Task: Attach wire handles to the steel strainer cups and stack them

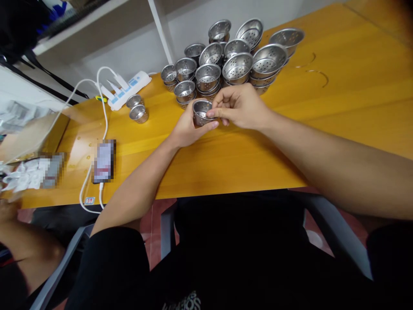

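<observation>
My left hand point(189, 129) cups a small perforated steel strainer cup point(200, 111) from below and behind, just above the yellow table point(322, 107). My right hand point(240, 105) pinches the cup's near rim with thumb and fingertips. Both hands are closed on this one cup. Right behind them sits a cluster of several small steel strainer cups point(185, 73) and several wider perforated steel bowls point(269, 58), some stacked.
Two more small cups point(138, 110) stand apart at the left. A white power strip point(125, 88) with white cables, a phone point(103, 160) and crumpled white packets point(29, 172) lie at the table's left. Another person's arm point(19, 245) shows at the lower left.
</observation>
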Motion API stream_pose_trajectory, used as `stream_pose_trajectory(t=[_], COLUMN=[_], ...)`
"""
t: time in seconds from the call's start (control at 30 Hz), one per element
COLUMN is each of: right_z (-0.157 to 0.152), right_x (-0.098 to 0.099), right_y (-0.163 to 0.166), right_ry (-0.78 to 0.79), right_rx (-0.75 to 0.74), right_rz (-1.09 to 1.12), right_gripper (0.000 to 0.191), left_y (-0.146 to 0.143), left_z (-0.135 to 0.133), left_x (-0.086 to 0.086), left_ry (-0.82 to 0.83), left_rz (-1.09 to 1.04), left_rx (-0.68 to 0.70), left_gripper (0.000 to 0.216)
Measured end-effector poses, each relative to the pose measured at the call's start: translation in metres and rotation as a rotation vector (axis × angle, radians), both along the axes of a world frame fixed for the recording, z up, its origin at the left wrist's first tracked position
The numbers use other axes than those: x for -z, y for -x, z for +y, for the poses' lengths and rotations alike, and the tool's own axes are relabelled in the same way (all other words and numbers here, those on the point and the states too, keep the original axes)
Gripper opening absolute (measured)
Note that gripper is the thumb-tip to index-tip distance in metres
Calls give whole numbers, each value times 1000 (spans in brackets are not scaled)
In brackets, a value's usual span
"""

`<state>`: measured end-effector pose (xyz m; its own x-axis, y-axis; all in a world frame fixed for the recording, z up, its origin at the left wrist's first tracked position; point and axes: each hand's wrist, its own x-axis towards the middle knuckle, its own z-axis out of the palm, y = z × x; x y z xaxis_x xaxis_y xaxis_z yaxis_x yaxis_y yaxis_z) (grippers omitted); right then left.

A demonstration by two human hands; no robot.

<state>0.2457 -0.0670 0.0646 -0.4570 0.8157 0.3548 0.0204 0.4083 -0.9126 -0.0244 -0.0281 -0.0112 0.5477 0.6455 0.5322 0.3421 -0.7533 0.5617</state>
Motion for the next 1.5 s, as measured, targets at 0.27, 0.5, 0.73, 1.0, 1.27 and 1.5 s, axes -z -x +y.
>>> stream_pose_trajectory(t=[0.27,0.5,0.73,1.0,1.27,1.5], right_z=[1,-2,-6,-5,-6,2], right_x=[3,-2,1,-1,-4,11], right_y=[1,3,1,-10,-11,-4], right_ry=[-14,-13,-127,-378,-431,-381], right_rx=[18,12,181,252,185,124], right_rz=[2,-4,-36,-188,-223,-232], right_gripper=[76,83,75,36,19,16], left_y=[1,2,6,13,15,13], left_z=[4,4,13,22,22,21], left_x=[3,4,10,11,12,12], left_ry=[13,24,-5,-40,-32,-52], left_rz=[-11,-23,-30,-17,-1,-61], left_rx=[5,42,21,1,-10,4], left_gripper=[94,91,103,107,112,110])
